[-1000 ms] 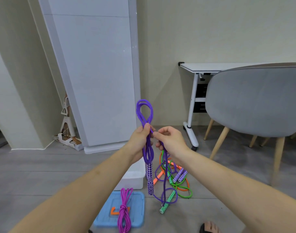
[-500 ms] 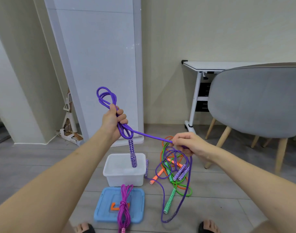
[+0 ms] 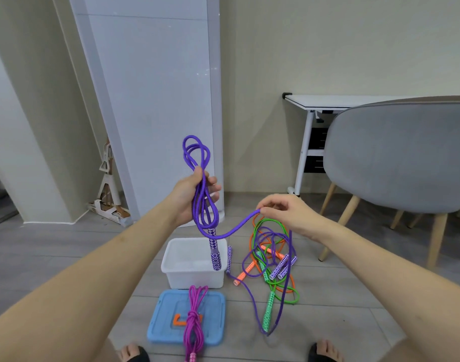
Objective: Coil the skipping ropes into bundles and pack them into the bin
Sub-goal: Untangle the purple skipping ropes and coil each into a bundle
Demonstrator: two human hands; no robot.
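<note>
My left hand (image 3: 192,194) grips several loops of a purple skipping rope (image 3: 201,194), held up in front of me. The loops stick out above my fist, and a patterned handle (image 3: 214,250) hangs down over the white bin (image 3: 171,267). My right hand (image 3: 286,212) pinches the free length of the same rope, which sags between my hands and trails down to the floor. A coiled pink rope bundle (image 3: 193,317) lies on the blue lid (image 3: 163,317). Orange, green and purple ropes (image 3: 272,259) lie tangled on the floor to the right of the bin.
A grey chair (image 3: 398,158) with wooden legs stands at right, with a white desk (image 3: 328,100) behind it. A tall white panel (image 3: 155,100) leans against the wall straight ahead. My feet (image 3: 133,352) are at the bottom edge, either side of the lid.
My left hand has moved right and slightly down with the loops. My right hand has come up and in, so the free rope now sags between my hands instead of being taut.
</note>
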